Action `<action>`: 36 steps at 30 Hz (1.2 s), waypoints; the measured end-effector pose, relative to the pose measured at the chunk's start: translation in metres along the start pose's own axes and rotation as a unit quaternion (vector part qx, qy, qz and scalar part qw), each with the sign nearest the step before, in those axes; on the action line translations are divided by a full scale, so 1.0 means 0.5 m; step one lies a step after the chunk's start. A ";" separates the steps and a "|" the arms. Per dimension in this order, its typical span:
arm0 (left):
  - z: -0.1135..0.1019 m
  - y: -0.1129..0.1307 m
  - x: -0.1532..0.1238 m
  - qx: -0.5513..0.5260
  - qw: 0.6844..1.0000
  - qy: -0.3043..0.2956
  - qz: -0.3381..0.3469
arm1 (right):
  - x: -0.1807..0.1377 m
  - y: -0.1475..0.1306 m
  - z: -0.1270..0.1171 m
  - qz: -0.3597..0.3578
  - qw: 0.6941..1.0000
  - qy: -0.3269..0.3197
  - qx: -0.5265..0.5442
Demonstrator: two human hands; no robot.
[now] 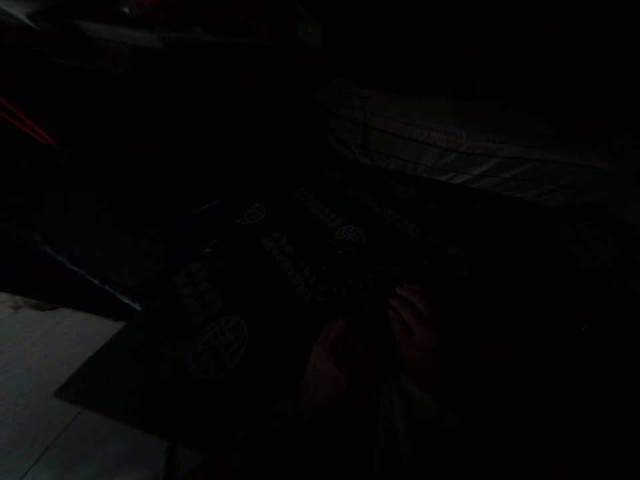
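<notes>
The view is very dark. A black keyboard (350,287) with faint key marks lies on a dark green board (150,373) printed with pale globe emblems and lettering. My left hand (333,357) is at the keyboard's near edge, its back toward me; darkness hides its fingertips. To its right, my right hand (415,327) reaches over the right part of the keyboard, with fingers stretched and slightly apart. Nothing shows in its grasp. Whether either hand presses a key cannot be made out.
Behind the board runs a long, pale, striped edge (450,150), perhaps fabric. Light floor tiles (45,360) show at the lower left, beyond the board's corner. Thin red glowing lines (27,123) are at the far left. Most of the right side is black.
</notes>
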State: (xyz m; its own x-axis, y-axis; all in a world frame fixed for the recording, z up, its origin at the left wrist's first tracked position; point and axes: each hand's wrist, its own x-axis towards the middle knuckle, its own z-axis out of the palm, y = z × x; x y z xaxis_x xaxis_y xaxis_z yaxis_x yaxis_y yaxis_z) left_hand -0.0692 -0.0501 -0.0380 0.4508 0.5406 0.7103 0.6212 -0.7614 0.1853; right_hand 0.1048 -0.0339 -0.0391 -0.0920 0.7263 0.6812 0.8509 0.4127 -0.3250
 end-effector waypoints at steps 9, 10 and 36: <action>0.003 -0.003 -0.008 -0.013 1.000 -0.023 -0.012 | 0.002 -0.006 -0.001 -0.074 0.994 -0.069 -0.036; 0.004 -0.003 -0.008 -0.009 1.000 -0.023 -0.008 | 0.002 -0.006 -0.001 -0.072 0.994 -0.073 -0.035; 0.000 -0.001 -0.001 0.026 1.000 -0.010 -0.002 | 0.015 0.034 -0.018 0.048 0.998 0.043 -0.005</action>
State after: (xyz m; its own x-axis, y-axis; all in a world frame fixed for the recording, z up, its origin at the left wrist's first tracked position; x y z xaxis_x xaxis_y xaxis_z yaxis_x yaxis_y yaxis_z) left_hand -0.0698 -0.0499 -0.0385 0.4597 0.5514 0.6962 0.6558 -0.7394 0.1526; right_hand 0.1232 -0.0264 -0.0333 0.0343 0.7124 0.7009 0.8591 0.3373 -0.3849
